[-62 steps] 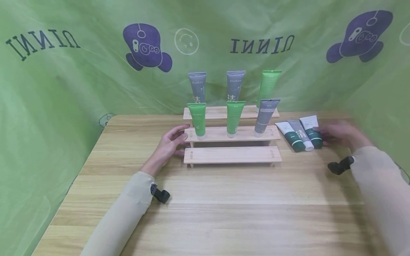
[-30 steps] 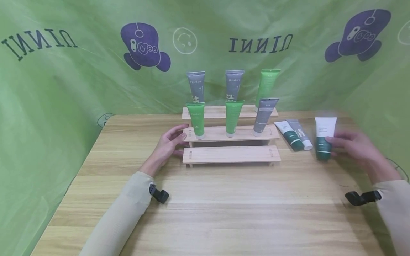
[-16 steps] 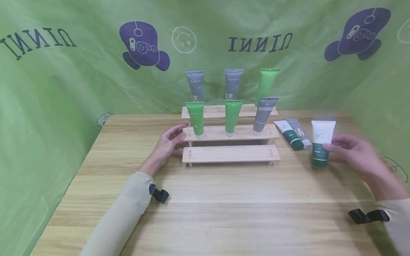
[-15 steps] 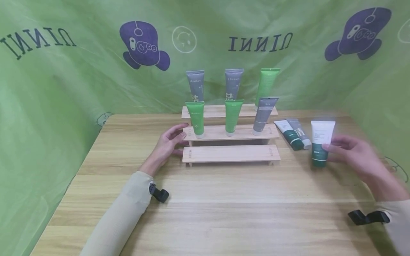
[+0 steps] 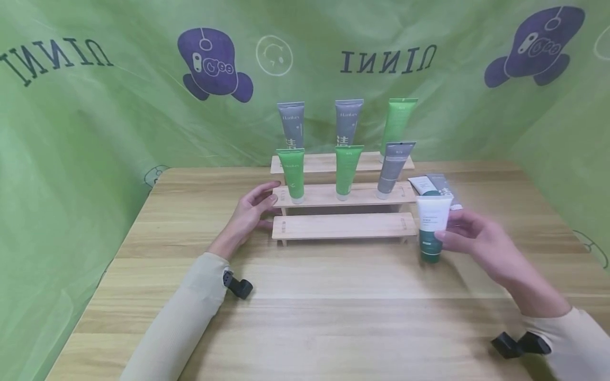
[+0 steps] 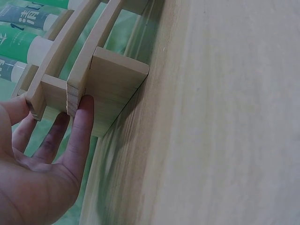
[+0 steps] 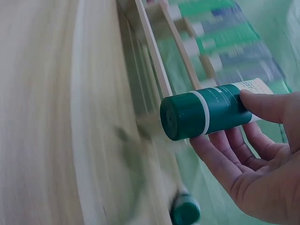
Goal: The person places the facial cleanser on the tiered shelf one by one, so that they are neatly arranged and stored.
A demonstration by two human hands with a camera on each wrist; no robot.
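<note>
My right hand grips a white and dark-green squeeze tube between thumb and fingers, cap down, just right of the lowest shelf. In the right wrist view the green cap of this tube points left. My left hand holds the left end of a three-step wooden display stand, thumb and fingertips at the shelf ends; in the left wrist view one finger touches the lowest shelf's end. Green and grey-blue tubes, such as a green tube, stand cap down on the upper two steps.
Behind the held tube lie a white-green tube and a grey tube, partly hidden by it. Several tubes stand close together on the stand. A green printed cloth hangs along the back and sides of the wooden table.
My right hand has picked up the rightmost lying tube, turned it upright and brought it left and toward me, beside the lowest shelf. The left hand stays at the stand.
</note>
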